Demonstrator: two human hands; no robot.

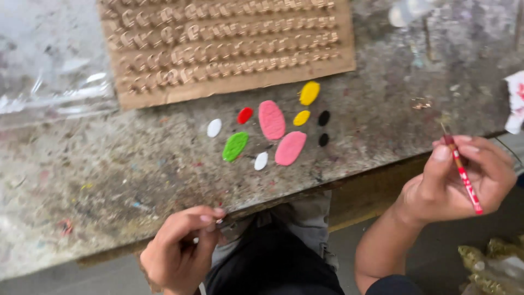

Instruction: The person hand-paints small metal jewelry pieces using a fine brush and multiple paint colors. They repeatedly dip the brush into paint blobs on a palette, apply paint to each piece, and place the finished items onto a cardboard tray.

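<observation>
Right hand (458,183) at four o'clock pinches a thin red paintbrush (463,173). Left hand (183,248) at seven o'clock closes on something tiny. Paint blobs (272,119) dot the worktable (109,175) at twelve o'clock.

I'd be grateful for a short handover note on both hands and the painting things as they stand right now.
Right hand: holds a thin red paintbrush off the table's edge.
Left hand: pinches a tiny piece, too small to identify, at the near edge.
Paint blobs in white, red, green, pink, yellow and black lie on the tabletop.
Cardboard sheet behind them carries rows of small, seemingly unpainted pieces.
No piece shows fresh colour.
</observation>
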